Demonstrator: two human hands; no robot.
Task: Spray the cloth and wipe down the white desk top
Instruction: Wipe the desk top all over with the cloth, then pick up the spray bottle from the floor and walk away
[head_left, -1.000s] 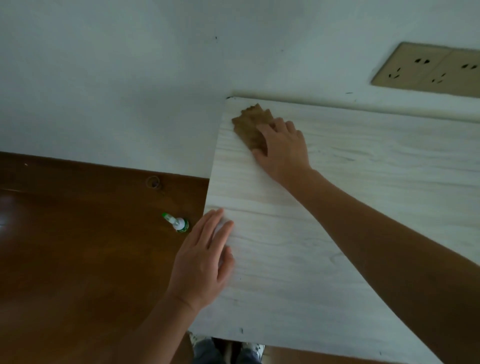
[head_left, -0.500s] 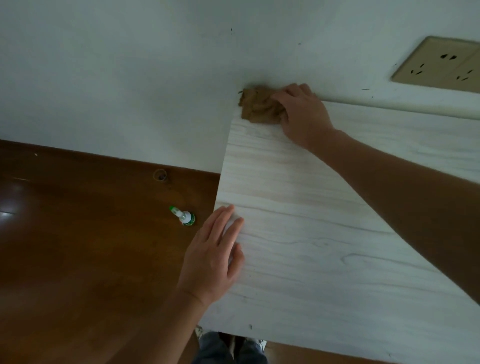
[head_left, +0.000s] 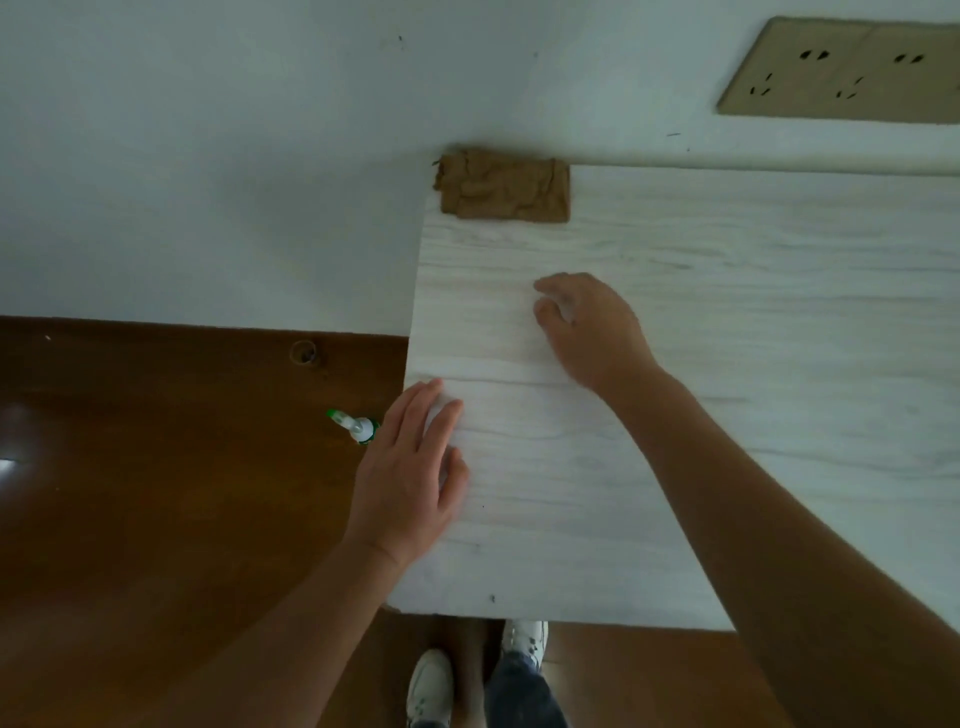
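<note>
Cloth (head_left: 503, 189) lay alone, upper centre of frame, on the desk's (head_left: 753, 374) far left corner against the wall (head_left: 208, 156). Half a second earlier the right hand (head_left: 592, 332) pressed it there; it had since let go and drawn back to mid-frame, fingers loosely curled, holding nothing. Left hand (head_left: 410, 478) stayed flat on the desk's left edge, fingers straight, a little apart. Bottle (head_left: 358, 426) lay on the floor (head_left: 156, 519), centre left, just beside the left hand. Judged: the corner pass looked finished and the wiping paused or done; whether the whole top was covered could not be told.
</note>
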